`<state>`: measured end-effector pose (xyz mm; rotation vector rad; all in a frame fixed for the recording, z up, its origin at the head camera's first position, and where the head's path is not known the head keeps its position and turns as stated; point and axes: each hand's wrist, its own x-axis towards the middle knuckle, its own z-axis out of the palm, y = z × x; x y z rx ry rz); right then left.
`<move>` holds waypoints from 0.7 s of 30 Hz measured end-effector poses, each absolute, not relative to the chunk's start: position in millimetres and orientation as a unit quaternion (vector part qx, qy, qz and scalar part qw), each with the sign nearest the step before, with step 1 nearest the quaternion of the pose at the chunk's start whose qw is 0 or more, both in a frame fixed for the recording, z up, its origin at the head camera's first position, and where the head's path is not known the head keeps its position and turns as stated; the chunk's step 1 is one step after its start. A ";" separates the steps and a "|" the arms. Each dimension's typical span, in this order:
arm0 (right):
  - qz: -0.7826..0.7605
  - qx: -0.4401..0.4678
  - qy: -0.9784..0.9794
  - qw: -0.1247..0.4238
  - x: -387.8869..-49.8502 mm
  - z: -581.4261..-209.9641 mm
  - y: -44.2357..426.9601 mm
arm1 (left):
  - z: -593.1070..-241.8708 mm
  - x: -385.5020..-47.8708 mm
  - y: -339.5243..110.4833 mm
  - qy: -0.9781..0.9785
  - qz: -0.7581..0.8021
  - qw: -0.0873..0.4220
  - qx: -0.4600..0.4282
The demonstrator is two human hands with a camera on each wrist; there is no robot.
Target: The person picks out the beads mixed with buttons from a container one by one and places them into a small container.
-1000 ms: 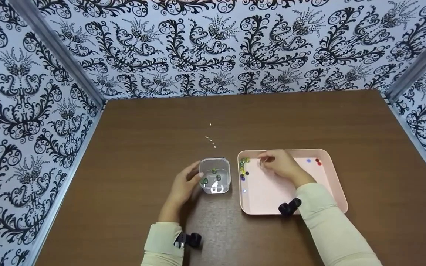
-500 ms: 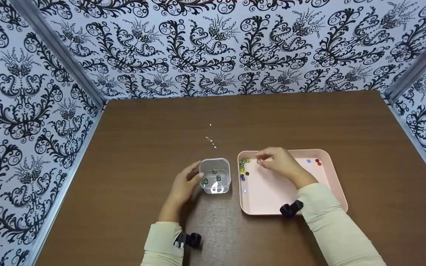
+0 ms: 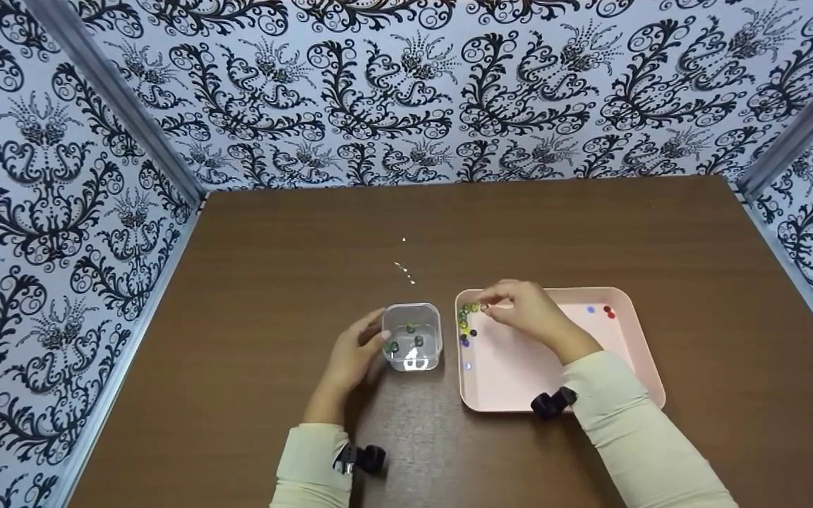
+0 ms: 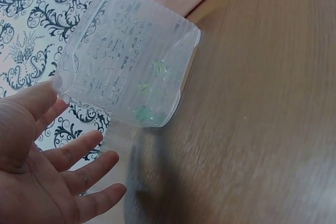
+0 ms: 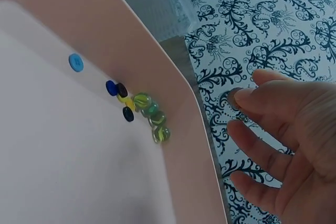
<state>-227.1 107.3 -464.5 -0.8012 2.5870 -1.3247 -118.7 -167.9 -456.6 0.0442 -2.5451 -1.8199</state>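
My left hand [image 3: 350, 356] holds a clear plastic container [image 3: 436, 342] by its left rim, between thumb and forefinger; the other fingers stay spread apart from it in the left wrist view. Inside the container lie green marbles [image 3: 418, 341]. Over the far left part of a pink tray [image 3: 519, 381], my right hand [image 3: 530, 314] pinches a small round marble [image 5: 233, 98], partly covered by the thumb and finger. Close below, in the tray's corner, sit several green-and-yellow marbles [image 5: 157, 119]. Beside them are yellow [image 5: 130, 104], black [image 5: 128, 114] and dark blue [image 5: 111, 87] buttons.
A light blue button [image 5: 76, 62] lies apart along the tray's left side. Red buttons [image 3: 610, 315] and a blue button [image 3: 591, 310] are at the far right corner. The brown table [image 3: 293, 261] ends at patterned walls [image 3: 413, 92] behind and on both sides.
My right hand, pinching the marble, has moved a little left above the tray, towards the marbles in the corner. My left hand and the container have stayed in place.
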 end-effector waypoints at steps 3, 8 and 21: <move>-0.446 -0.262 0.853 0.066 -224.7 -463.3 104.7 | -459.1 -119.3 -168.3 -0.820 -0.572 0.013 0.011; -0.443 -0.260 0.855 0.070 -220.4 -460.4 99.0 | -459.5 -119.4 -168.2 -0.811 -0.585 0.012 0.012; -0.472 -0.250 0.842 0.067 -217.1 -456.9 89.3 | -467.0 -122.8 -169.4 -0.797 -0.604 0.011 0.007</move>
